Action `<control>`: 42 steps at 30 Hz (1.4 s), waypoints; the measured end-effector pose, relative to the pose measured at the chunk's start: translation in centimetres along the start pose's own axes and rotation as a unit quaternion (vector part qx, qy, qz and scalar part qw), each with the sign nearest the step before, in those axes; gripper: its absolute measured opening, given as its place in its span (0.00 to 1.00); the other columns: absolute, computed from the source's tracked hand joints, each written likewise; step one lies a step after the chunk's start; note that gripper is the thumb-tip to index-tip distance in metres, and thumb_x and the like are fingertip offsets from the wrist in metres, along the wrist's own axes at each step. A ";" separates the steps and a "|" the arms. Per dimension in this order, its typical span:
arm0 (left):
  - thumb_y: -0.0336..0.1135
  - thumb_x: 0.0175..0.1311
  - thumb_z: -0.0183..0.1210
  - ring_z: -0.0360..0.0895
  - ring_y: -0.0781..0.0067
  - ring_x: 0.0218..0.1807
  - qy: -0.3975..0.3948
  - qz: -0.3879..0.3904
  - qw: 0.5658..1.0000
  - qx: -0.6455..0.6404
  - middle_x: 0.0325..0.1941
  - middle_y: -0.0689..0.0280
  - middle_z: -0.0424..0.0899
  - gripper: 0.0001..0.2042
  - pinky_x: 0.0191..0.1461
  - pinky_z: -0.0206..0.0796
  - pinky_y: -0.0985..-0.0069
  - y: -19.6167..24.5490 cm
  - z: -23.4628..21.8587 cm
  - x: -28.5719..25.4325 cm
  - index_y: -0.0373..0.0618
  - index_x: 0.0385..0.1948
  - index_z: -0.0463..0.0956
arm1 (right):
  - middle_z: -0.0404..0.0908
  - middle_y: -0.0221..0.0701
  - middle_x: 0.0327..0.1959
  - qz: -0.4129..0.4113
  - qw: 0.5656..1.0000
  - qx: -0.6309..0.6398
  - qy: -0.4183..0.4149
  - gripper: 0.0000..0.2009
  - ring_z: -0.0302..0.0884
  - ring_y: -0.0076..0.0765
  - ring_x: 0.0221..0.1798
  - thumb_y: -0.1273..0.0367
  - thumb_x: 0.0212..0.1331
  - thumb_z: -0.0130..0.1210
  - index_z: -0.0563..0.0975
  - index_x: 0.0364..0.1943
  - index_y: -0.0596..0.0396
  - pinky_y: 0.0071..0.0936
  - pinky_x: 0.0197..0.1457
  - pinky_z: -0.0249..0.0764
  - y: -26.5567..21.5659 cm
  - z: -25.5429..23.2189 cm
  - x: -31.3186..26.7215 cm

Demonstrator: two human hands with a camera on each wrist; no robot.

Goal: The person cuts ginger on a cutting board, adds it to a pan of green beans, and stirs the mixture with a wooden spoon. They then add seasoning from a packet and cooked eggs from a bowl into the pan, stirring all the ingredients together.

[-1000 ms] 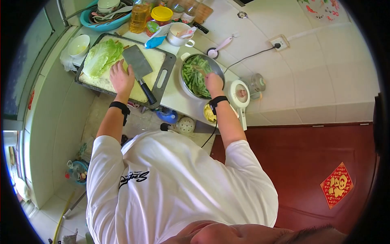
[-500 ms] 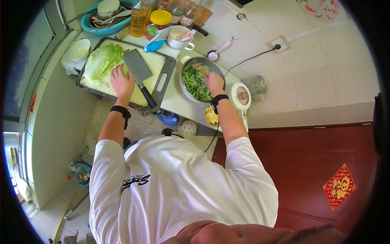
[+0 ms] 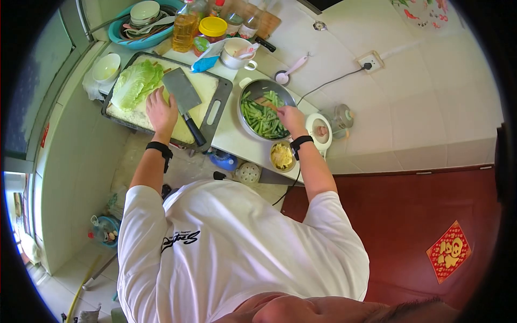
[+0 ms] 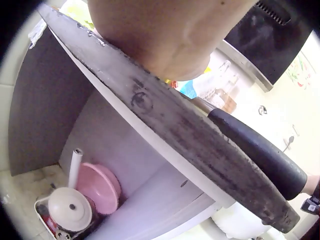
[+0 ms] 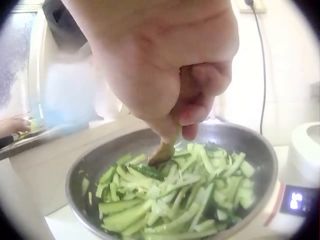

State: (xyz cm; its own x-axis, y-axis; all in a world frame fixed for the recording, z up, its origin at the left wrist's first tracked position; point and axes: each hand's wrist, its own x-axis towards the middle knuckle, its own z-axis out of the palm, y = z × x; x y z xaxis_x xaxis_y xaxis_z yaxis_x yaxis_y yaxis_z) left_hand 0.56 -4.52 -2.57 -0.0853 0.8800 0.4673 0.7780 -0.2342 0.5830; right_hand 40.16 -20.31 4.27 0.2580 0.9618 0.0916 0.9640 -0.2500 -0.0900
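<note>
Stirring-style grip on a wooden spatula (image 3: 268,105) with the right hand (image 3: 291,120), fingers curled tight round the handle, blade down among green vegetable strips (image 3: 264,121) inside the round pan (image 3: 286,96), at one o'clock on the desk (image 3: 230,129). Lying at eleven o'clock, the chopping board (image 3: 209,81), with the left hand (image 3: 161,112) over it, fingers extended and a little apart, clamped on nothing. Likeliest trouble: strips going over the pan's near rim, from too hard a sweep through so full a heap. Also possible: sliding or tilting of the pan, from pushing against its wall without a steadying grip. Worth watching, too, the small bowl (image 3: 283,170) of yellow food, just beside the pan at its five o'clock, easily knocked by a low right wrist. Chance of a cut from the cleaver (image 3: 182,90), at two o'clock from the left hand, by a careless reach across the blade; chance of a fall from bumping its handle near the board's edge.
</note>
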 end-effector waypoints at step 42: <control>0.44 0.64 0.55 0.61 0.52 0.69 -0.053 -0.005 0.999 0.010 0.63 0.57 0.72 0.23 0.70 0.53 0.56 0.0 -0.2 -0.1 0.46 0.59 0.70 | 0.84 0.43 0.28 0.061 0.984 0.001 -0.165 0.07 0.83 0.52 0.34 0.65 0.52 0.59 0.85 0.27 0.50 0.45 0.39 0.78 -3.8 -3.0 -6.1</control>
State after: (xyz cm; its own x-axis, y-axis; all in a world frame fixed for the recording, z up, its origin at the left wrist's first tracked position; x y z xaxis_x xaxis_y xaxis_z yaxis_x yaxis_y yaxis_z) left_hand 0.48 -4.68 -2.46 -0.0274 0.9210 0.3885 0.7898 -0.2183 0.5732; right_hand 35.14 -25.54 7.07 0.3362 0.9090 -0.2463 0.9272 -0.3654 -0.0828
